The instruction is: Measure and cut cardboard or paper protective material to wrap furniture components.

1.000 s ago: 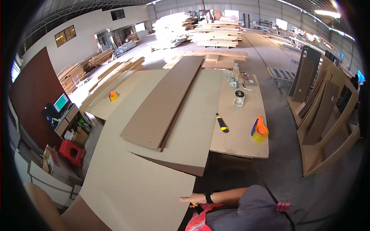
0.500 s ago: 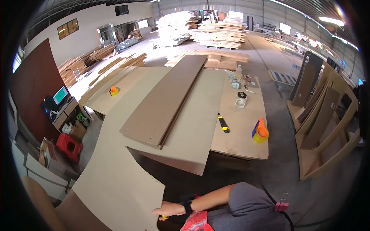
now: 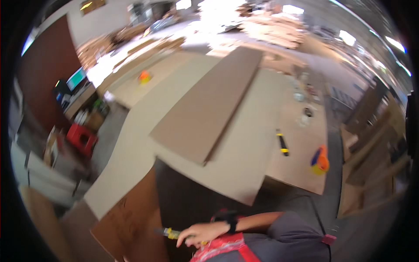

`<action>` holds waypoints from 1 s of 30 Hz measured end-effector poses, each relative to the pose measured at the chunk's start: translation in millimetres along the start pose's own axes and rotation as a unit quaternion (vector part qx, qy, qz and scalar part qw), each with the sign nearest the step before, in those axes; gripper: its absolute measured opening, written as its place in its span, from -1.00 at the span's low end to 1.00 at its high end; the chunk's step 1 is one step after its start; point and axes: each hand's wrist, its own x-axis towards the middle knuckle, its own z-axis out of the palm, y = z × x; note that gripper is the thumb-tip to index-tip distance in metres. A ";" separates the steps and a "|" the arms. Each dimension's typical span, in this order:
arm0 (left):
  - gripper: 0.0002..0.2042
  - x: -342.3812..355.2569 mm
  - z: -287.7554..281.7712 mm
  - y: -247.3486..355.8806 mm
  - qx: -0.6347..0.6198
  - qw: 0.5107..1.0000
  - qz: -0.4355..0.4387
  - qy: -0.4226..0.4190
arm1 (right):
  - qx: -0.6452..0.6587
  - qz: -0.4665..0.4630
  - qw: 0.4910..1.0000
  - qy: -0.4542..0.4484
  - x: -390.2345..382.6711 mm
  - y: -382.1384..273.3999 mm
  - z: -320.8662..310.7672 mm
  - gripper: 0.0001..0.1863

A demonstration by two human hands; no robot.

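Passable between knife [image 3: 283, 143] and tape dispenser [image 3: 320, 161], near the bench's [image 3: 301, 174] right edge; blocked ahead of right hand [image 3: 200, 234] by long board [image 3: 207, 105].

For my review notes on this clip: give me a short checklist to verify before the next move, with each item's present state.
1. Yellow-handled tool held in the right hand: ok, fingers closed around it.
2. Tool's tip directed away from the right wrist: ok, it points left.
3. Blade setting on that tool: cannot tell, the tip is too blurred.
4. Long brown panel lying on the pale sheet: ok.
5. Black-and-yellow cutter out of the right hand's way: ok, it lies apart on the side tabletop.
6. Orange-and-yellow tape dispenser away from the hand: ok, near the tabletop's right edge.
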 end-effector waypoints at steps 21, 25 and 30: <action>-0.52 240.6 124.7 -193.6 0.408 0.603 -0.323 -0.605 | -0.010 0.095 0.932 0.350 79.1 -36.3 -165.1 -0.23; -0.45 399.5 180.1 -199.6 0.391 0.526 -0.266 -0.707 | -0.096 0.136 0.891 0.422 156.6 -44.8 -210.9 -0.27; -0.39 569.4 355.7 -194.4 0.290 0.618 0.272 -0.678 | -0.380 0.127 0.804 0.439 267.2 -39.4 -294.8 -0.37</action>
